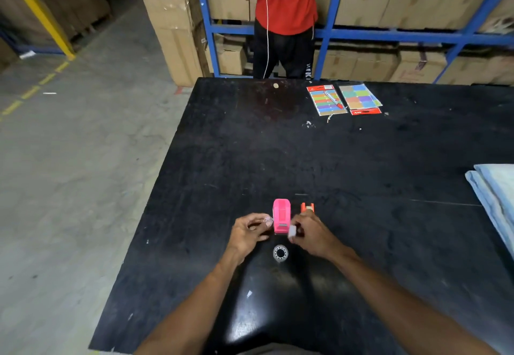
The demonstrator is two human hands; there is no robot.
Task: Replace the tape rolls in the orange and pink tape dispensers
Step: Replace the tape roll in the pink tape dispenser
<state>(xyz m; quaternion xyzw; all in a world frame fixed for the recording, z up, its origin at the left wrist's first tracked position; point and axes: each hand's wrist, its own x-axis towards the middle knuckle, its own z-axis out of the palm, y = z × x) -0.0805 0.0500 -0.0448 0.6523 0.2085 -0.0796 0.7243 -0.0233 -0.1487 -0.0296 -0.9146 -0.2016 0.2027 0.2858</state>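
Note:
A pink tape dispenser (281, 215) stands upright on the black table (361, 165), between my two hands. Just right of it stands an orange tape dispenser (306, 207), partly hidden by my right hand. My left hand (250, 233) is at the pink dispenser's left side, with something small and clear pinched at its fingertips. My right hand (313, 233) holds a small white piece (292, 231) next to the dispenser's front. A clear tape roll (280, 253) lies flat on the table, just in front of the dispenser and between my wrists.
Two packs of coloured labels (343, 99) lie at the table's far side. Folded blue cloth (495, 199) sits at the right edge. A person in a red shirt (286, 7) stands behind the table at blue shelving (331, 33) full of cardboard boxes. Concrete floor lies to the left.

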